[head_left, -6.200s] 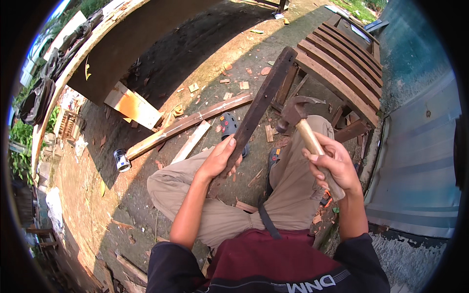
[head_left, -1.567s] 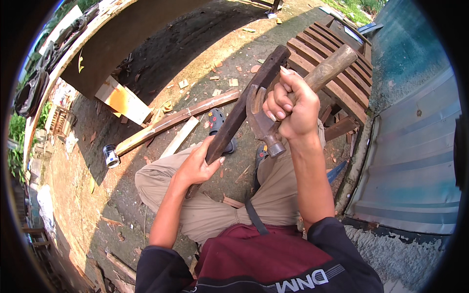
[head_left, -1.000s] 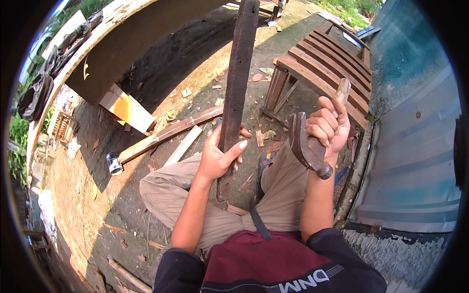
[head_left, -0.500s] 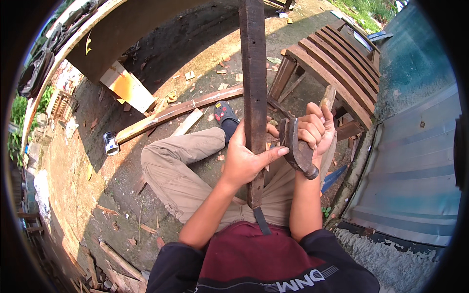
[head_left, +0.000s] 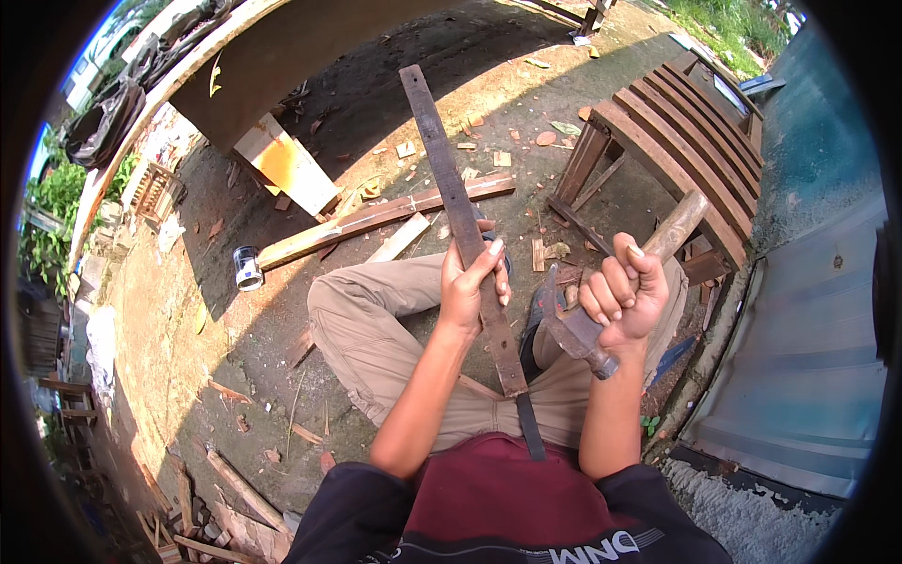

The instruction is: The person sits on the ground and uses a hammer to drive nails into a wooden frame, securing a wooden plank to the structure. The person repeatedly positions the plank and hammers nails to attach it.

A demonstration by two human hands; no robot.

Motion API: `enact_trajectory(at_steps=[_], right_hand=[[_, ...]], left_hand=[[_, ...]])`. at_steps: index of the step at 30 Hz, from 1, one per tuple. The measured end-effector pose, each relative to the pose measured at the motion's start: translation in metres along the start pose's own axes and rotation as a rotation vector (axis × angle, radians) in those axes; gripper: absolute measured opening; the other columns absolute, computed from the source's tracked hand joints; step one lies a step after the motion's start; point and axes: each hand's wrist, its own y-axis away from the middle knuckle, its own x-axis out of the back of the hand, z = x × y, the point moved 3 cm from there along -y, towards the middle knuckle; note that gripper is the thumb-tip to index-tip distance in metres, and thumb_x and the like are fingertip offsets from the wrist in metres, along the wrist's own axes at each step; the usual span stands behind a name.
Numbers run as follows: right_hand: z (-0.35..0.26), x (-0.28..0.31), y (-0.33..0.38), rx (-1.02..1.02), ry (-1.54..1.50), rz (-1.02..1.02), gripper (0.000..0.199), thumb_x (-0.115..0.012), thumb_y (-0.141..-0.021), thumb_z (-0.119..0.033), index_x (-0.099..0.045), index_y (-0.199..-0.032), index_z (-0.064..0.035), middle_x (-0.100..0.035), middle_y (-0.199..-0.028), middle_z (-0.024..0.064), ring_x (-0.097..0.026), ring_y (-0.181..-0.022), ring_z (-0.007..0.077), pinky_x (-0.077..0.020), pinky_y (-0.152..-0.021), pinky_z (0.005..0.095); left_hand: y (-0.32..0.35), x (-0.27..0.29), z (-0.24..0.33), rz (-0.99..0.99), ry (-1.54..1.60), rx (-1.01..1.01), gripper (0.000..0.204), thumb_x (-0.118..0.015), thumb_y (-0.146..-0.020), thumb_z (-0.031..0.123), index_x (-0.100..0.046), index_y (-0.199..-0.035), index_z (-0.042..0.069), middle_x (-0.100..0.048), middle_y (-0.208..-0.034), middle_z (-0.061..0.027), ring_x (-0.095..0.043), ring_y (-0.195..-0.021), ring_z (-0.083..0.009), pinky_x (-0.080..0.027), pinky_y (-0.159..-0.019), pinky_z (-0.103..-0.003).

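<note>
My left hand is wrapped around a long dark wooden slat at its lower half. The slat leans up and to the left over my lap, with small holes along its face. In my right hand is a claw hammer, gripped close to its head. Its wooden handle sticks out to the upper right, and the rusty metal head points down toward my legs. The slat and the hammer are apart. A dark strap hangs just below the slat's near end.
A slatted wooden bench stands at the right, beside a blue metal sheet wall. Ahead, a long timber lies on the ground next to a can. Wood scraps are piled at the lower left. A pale board leans farther back.
The slat has swung from nearly upright to a leftward lean, its top lower and farther from my head. My right hand and the hammer have moved right, away from the slat.
</note>
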Motion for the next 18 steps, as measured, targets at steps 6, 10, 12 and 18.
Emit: enact_trajectory(at_steps=[6,10,12,18], right_hand=[[0.020,-0.017,-0.010,0.247,0.484,0.023,0.038,-0.034,-0.109,-0.036,-0.035,-0.078,-0.0138,-0.029,-0.047,-0.0025,-0.025,-0.036,0.0095,-0.0284,-0.036,0.0283],[0.038,-0.015,-0.017,0.435,0.941,0.054,0.042,-0.038,-0.110,-0.036,-0.036,-0.076,-0.0112,-0.031,-0.050,-0.0020,-0.030,-0.040,0.0083,-0.0319,-0.040,0.0275],[0.048,0.004,-0.019,0.479,0.863,0.207,0.040,-0.055,-0.106,-0.034,-0.049,-0.077,-0.0074,-0.044,-0.057,-0.0047,-0.040,-0.049,0.0032,-0.0289,-0.044,0.0239],[0.087,0.143,-0.039,0.241,1.259,0.754,0.046,-0.061,-0.101,-0.042,-0.055,-0.072,-0.0073,-0.051,-0.061,-0.0015,-0.048,-0.055,0.0100,-0.0375,-0.052,0.0316]], left_hand=[[0.011,0.011,0.001,-0.162,-0.236,-0.116,0.046,-0.063,-0.098,0.018,-0.043,-0.136,0.002,-0.061,-0.117,-0.0196,-0.065,-0.097,-0.0232,-0.059,-0.069,-0.036],[0.016,0.010,-0.006,-0.229,-0.213,-0.074,0.047,-0.061,-0.100,0.019,-0.044,-0.139,0.002,-0.049,-0.145,-0.0196,-0.053,-0.129,-0.0307,-0.055,-0.094,-0.045],[0.018,0.016,-0.007,-0.240,-0.253,-0.103,0.047,-0.062,-0.099,0.019,-0.045,-0.139,0.002,-0.046,-0.145,-0.0182,-0.053,-0.128,-0.0285,-0.056,-0.093,-0.045],[0.013,0.067,-0.006,-0.209,-0.080,0.094,0.043,-0.058,-0.101,0.021,-0.045,-0.137,0.002,-0.056,-0.106,-0.0105,-0.061,-0.089,-0.0177,-0.056,-0.067,-0.034]])
